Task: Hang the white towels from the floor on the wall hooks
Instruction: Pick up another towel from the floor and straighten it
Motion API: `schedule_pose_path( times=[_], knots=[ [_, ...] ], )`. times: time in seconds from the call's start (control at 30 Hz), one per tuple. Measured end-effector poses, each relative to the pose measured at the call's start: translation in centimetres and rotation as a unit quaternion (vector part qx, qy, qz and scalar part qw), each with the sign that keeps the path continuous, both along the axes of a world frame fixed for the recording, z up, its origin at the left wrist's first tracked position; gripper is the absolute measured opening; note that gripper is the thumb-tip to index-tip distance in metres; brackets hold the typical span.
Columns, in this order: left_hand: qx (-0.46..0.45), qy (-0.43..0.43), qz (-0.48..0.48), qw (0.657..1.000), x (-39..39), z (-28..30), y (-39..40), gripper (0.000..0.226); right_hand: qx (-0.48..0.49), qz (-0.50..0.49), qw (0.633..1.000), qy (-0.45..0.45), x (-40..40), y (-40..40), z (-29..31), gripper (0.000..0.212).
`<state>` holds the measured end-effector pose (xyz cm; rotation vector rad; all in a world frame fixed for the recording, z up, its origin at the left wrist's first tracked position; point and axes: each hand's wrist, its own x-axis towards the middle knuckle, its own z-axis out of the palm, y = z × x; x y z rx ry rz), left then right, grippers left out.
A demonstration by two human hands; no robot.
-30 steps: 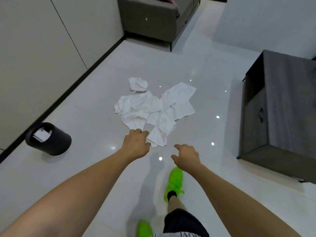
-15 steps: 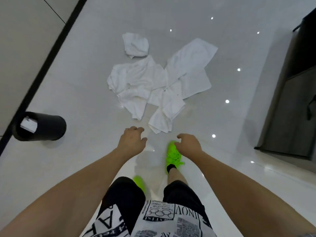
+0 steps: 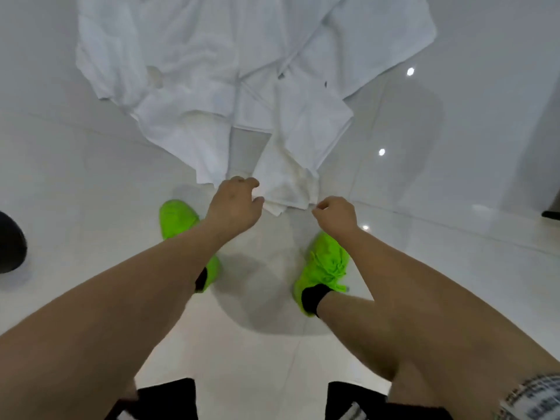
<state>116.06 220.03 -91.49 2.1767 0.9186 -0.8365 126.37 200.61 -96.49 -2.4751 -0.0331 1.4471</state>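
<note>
At 6 o'clock, nearest the camera, black printed shorts [image 3: 169, 398] show at the bottom edge, and both bare forearms reach away toward 12 o'clock over the glossy white tiled floor [image 3: 454, 268]. A little farther, the neon green shoes [image 3: 325, 268] are planted apart at about 7 and 5 o'clock of the hands, a stance that reads as a bend down to floor level. Beyond them, the left hand [image 3: 235, 206] has its fingers curled at the near corner of the closest white towel [image 3: 291, 189], touching or all but touching the cloth; whether it already pinches it I cannot tell. The right hand [image 3: 335, 215], at 3 o'clock of the left, is loosely curled with fingertips just beside the same towel's near edge, holding nothing that can be seen. Both hands seem set to take the two near corners so the cloth lifts spread out. Farther off, toward 12 o'clock, the rest of the white towels [image 3: 212, 56] lie overlapping in a crumpled heap. A dark round object [image 3: 10, 241] sits at 9 o'clock; no wall hooks are in view
</note>
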Motion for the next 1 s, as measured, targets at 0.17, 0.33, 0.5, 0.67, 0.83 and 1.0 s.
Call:
schedule_pose_path(
  times=[0.17, 0.33, 0.5, 0.67, 0.83, 1.0],
  knots=[
    [-0.022, 0.041, -0.030, 0.998, -0.9, -11.8, 1.1, 0.043, -0.045, -0.114, 0.992, 0.017, -1.2, -0.1, -13.0, 0.026],
    [-0.035, 0.068, -0.063, 0.995, -1.3, -16.2, 1.1, 0.042, -0.027, -0.268, 0.962, -0.053, -2.0, 0.9, -17.6, 0.022],
    [-0.044, 0.072, -0.081, 0.993, -0.7, -14.0, 1.8, 0.042, -0.029, -0.325, 0.944, -0.041, -2.4, 1.8, -15.8, 0.009],
    [-0.042, 0.041, -0.094, 0.994, 1.3, -10.1, 2.5, 0.041, 0.003, -0.357, 0.934, -0.017, -1.7, 2.6, -12.0, 0.011],
    [-0.030, -0.004, -0.102, 0.994, 3.4, -10.4, 3.0, 0.040, 0.006, -0.319, 0.946, -0.052, -0.4, 2.3, -12.4, 0.039],
    [-0.026, -0.005, -0.056, 0.998, 3.5, -13.6, 3.0, 0.038, 0.013, -0.305, 0.952, -0.009, -0.1, 2.4, -16.1, 0.033]
  ],
)
